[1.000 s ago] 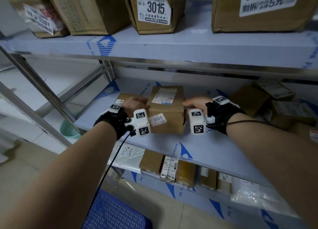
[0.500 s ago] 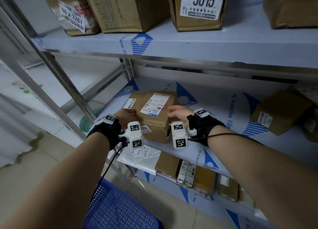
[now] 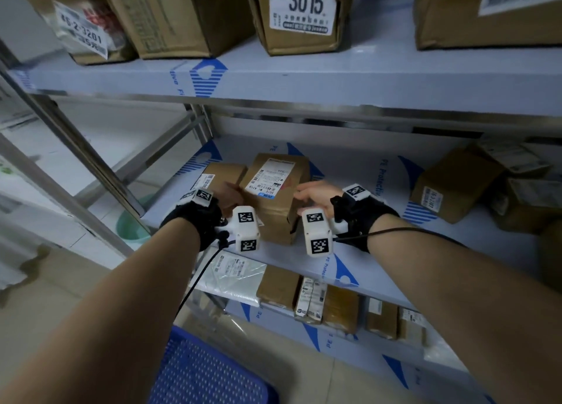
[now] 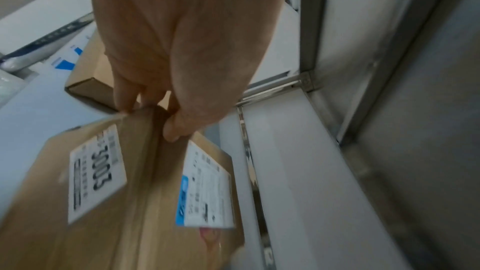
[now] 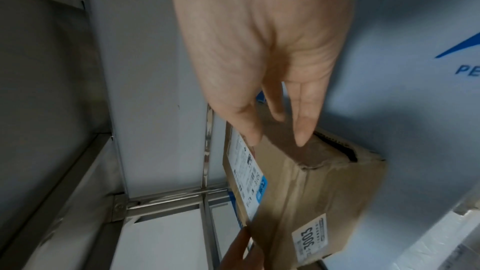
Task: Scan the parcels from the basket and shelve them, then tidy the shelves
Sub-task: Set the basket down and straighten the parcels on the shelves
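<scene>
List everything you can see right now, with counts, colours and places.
Held box: 1, brown, middle shelf, label 3003.
Flat box: 1, brown, against its left side.
Top-shelf boxes: 4, brown, one labelled 3015.
Right-side boxes: several, brown, middle shelf.
Lower-shelf parcels: several brown, one clear bag.
Basket: 1, blue, floor.
Basin: 1, green, floor.
Left hand: on box's left side.
Right hand: open at its right side.

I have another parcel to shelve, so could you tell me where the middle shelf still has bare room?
The middle shelf lies bare between the 3003 box and the tilted box on the right. The right end is crowded with piled parcels.
</scene>
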Demonstrator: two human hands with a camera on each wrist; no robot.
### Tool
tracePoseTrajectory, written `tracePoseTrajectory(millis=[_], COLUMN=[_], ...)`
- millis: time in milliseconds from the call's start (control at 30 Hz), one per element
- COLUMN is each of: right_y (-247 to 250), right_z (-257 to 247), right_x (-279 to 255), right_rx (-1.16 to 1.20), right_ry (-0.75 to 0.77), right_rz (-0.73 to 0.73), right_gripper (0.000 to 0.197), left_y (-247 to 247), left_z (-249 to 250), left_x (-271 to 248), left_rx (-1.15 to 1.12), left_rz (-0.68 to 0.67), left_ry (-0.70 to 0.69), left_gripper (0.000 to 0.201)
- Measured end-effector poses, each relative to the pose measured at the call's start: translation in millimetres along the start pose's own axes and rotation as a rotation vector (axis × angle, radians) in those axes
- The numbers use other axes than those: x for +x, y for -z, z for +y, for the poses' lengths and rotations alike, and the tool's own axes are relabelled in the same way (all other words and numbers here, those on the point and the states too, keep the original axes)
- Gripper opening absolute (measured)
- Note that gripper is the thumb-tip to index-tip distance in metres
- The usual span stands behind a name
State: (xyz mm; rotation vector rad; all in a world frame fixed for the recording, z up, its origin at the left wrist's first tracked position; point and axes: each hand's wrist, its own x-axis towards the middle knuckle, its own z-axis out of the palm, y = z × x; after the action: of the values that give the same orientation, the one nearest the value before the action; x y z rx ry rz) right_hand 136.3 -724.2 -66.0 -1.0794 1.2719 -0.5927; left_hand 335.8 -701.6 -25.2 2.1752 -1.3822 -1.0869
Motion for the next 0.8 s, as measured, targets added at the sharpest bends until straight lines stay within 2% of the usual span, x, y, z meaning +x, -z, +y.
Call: tracePoseTrajectory(millis=[33,100,167,200,300,367,467,567,633,733,800], right_y=[5.4,30.2,71.2,93.6,163.8,201.6,232.0,247.7,252.2,257.8,258.6], right_z=[-0.5,-1.0,3.6,7.6,32.3,50.8,72.3,88.0,91.1,95.6,99.6], right_x=[-4.5,-16.9,-32.8,-43.1,-72.3,-86.1,-88.5,-76.7,-71.0,-65.7,-68.0], right_rx=[0.003,-0.009,-0.097,-0.139,-0.170,-0.119,0.055,0.130,0.217,0.264,0.280], right_ry=[0.011,0.033,0.052,0.054,0.038,0.000,-0.043,-0.053,-0.054,-0.061,-0.079], right_rz=[0.032,0.154,0.325,0.418,0.664,0.749,0.725,0.784,0.822,0.781,0.759], right_gripper=[0.044,0.043,0.042,0.041,0.039,0.043,0.045,0.043,0.047,0.053,0.055], left_y=[-2.1,-13.7,-37.6,-54.5,-113.4,-153.4,-200.8,-234.5,-249.5,-263.4,-264.9], left_z=[7.8,28.8,58.4,74.3,115.1,138.1,164.3,180.6,187.5,190.0,187.3], left_x=[-0.7,2.4,-1.3,-6.2,-18.9,-25.5,-23.6,-13.8,-4.3,6.6,6.6], left_rx=[0.044,0.120,0.093,0.025,-0.081,-0.081,-0.058,-0.097,-0.117,-0.191,-0.281], left_rz=[0.069,0.164,0.169,0.121,-0.066,-0.187,-0.329,-0.385,-0.416,-0.509,-0.539], left_ry=[-0.025,-0.111,-0.208,-0.240,-0.323,-0.354,-0.383,-0.397,-0.394,-0.354,-0.337], left_gripper=[0.003,0.028,0.026,0.024,0.039,0.045,0.041,0.041,0.041,0.025,0.024])
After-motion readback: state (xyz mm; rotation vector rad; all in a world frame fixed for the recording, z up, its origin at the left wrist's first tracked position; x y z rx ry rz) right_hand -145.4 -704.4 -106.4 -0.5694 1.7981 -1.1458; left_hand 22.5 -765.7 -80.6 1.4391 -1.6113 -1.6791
